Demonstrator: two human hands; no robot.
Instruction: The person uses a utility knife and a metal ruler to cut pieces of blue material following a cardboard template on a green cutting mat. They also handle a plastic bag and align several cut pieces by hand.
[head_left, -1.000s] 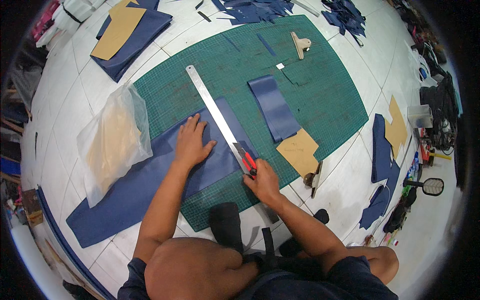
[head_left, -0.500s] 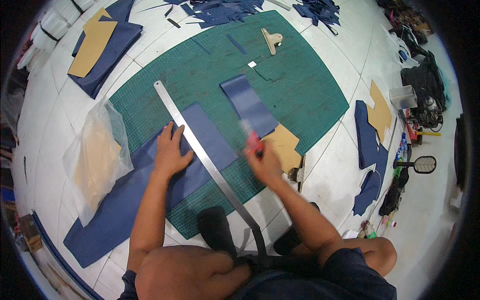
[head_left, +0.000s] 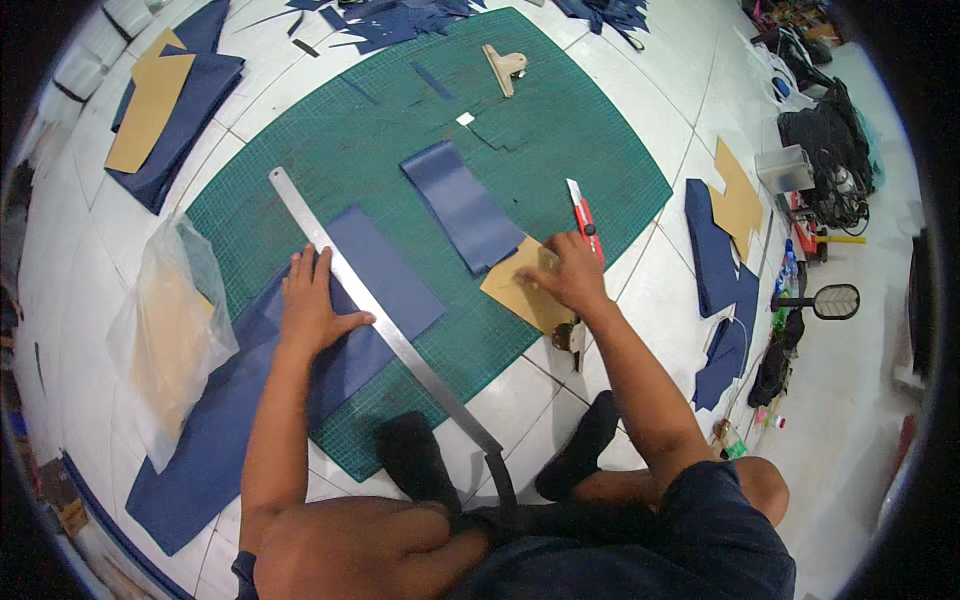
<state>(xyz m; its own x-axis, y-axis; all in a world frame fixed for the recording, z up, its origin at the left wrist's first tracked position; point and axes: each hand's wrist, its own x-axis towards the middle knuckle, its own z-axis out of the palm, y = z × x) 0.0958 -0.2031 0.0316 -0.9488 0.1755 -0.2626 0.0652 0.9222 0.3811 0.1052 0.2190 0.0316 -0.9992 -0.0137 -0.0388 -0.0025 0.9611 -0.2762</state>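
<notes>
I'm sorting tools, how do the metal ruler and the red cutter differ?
The ruler is long and silvery; the cutter is shorter and mostly red. The left hand touches the ruler, which crosses blue fabric; the cutter lies on the green mat. Both slant the same way.

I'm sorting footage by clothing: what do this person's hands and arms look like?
The left hand and right hand are ungloved, with no ring or watch visible. The forearms are bare. The right sleeve is short and dark; only a little of the left sleeve, also dark, shows.
</notes>
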